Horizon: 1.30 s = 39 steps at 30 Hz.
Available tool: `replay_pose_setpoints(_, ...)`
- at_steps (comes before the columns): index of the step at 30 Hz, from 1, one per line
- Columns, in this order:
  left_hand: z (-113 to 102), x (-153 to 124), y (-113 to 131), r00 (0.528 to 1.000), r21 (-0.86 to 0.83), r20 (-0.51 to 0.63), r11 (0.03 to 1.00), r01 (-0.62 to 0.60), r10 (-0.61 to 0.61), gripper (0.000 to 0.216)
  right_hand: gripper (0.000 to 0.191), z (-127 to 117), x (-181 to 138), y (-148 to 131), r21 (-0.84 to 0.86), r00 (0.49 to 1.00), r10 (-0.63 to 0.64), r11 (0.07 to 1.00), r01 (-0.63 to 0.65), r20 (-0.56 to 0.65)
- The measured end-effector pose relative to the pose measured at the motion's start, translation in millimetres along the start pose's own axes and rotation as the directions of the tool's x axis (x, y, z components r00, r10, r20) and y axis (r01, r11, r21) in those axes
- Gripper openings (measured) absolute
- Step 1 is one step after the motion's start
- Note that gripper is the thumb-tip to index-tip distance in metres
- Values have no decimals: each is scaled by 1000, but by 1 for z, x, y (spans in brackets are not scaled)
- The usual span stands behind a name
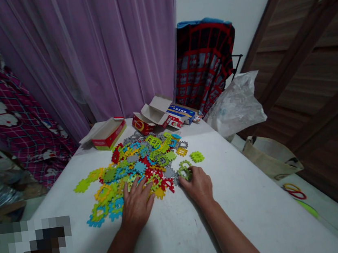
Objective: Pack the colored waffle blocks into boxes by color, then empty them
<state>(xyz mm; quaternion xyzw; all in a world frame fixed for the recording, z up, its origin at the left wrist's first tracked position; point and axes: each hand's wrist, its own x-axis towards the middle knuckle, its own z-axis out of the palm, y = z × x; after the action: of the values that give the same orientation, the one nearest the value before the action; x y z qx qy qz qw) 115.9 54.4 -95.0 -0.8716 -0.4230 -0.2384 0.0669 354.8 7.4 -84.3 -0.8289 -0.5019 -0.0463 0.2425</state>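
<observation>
A heap of colourful plastic interlocking tiles (140, 168) with notched edges lies on the white table. My left hand (137, 202) rests with spread fingers on the near edge of the heap, over yellow-green and red tiles. At the heap's right side my right hand (199, 183) pinches a green frame-like tile (183, 171) between thumb and fingers. Another tile, light green (197, 156), lies apart just beyond that hand. Grey tiles (170, 173) sit to the left of my right thumb.
Along the table's (239, 200) far edge stand an open red-green box (109, 138), an open red box (142, 123) and a blue box (182, 113). A clear plastic bag (236, 106) and a beige bag (268, 157) are off the right edge. Purple curtains (122, 46) hang behind.
</observation>
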Motion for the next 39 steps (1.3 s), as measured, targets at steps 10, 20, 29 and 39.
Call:
replay_pose_setpoints(10,0,-1,0,1000,15,27,1000,3,-4,34,26,-15,-4,73,301,962,-269,921,246,37)
replay_pose_setpoints(20,1,0,1,1000,21,28,1000,0,0,35,32,-15,12,80,440,927,-348,861,255,143)
replay_pose_setpoints(29,2,0,-1,999,40,33,999,-16,15,36,36,4,8,64,338,990,-78,934,115,-120)
replay_pose_setpoints(39,3,0,-2,1000,14,27,1000,-4,3,36,34,19,26,42,211,988,-59,974,89,-141)
